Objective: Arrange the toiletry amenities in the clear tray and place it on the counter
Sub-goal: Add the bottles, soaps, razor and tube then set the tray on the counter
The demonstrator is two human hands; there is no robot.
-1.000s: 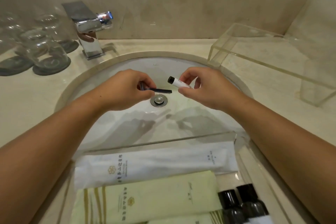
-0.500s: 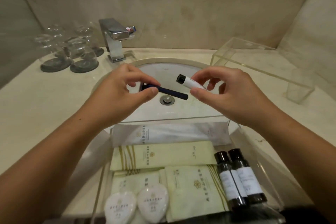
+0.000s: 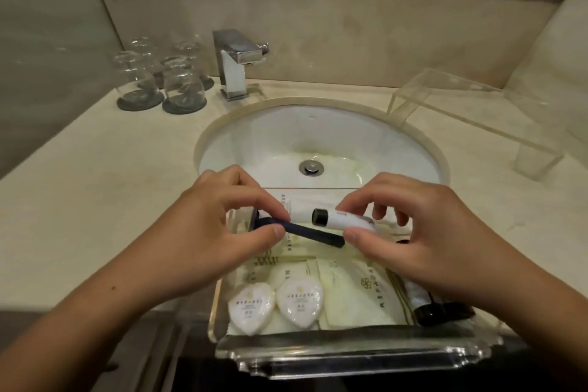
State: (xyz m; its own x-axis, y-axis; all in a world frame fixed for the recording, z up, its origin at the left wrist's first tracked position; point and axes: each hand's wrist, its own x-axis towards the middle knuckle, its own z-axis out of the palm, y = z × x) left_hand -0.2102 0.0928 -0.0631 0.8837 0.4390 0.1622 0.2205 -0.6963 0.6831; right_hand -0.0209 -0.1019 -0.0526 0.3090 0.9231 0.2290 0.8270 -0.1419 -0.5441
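The clear tray (image 3: 356,356) sits across the sink's near edge. It holds pale packets (image 3: 350,286), two white round soaps (image 3: 299,301) and dark-capped bottles (image 3: 436,309), partly hidden by my right hand. My left hand (image 3: 222,232) pinches a dark blue razor (image 3: 315,234) by its head end. My right hand (image 3: 423,239) grips a small white tube with a black cap (image 3: 337,218). Both items hover just above the tray's far half, tube above razor handle.
The white sink (image 3: 321,140) with its drain (image 3: 311,167) lies beyond the tray. A chrome tap (image 3: 237,64) stands behind it. Upturned glasses on dark coasters (image 3: 159,79) stand at back left. A clear acrylic riser (image 3: 471,118) sits on the counter at right.
Both hands have come down and toward me, from over the sink drain to just above the tray. The view has tilted so the whole tray shows.
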